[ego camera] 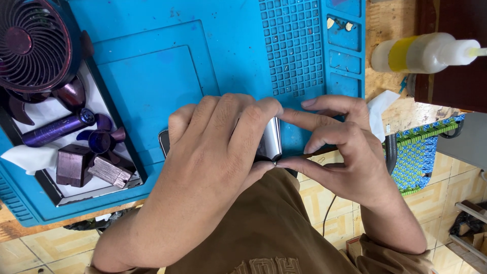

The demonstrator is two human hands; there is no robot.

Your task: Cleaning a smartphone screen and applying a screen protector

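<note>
My left hand (213,147) clamped over phone (270,139), my right hand (340,147) pinching its 3 o'clock edge, blue mat (152,76) beneath

Phone (270,138): mostly hidden under the left hand (213,147); only a shiny end strip and a dark corner showed.
Right hand (337,147): fingertips met at the phone's lower corner; whatever they pinched was too small to tell, possibly a thin tool.
Fan grille (30,43): cut off by the top and left edges.
Bottle (423,53): nozzle tip ran off the right edge.
Mat (167,56): bits in its small trays too tiny to identify.
</note>
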